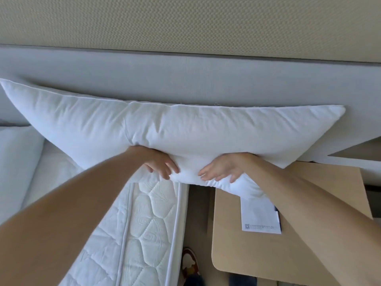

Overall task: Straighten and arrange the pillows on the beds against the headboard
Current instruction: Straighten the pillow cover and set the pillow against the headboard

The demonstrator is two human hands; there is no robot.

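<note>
Pillow (185, 129) leans on the headboard (185, 79), overhanging the bed (144, 213). Soft and light, it sags; both hands' fingers (169, 168) pinch its lower edge, best gripped nearer the corners.

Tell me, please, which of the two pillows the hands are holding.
The big pillow along the grey headboard: both hands grip its lower edge. The other pillow lies untouched at the far left edge.

Only print in view: white paper sheet (260, 215) on the counter (247, 254), partly under the pillow (185, 129). QR code plus small text lines at its lower edge, too small to read.
</note>
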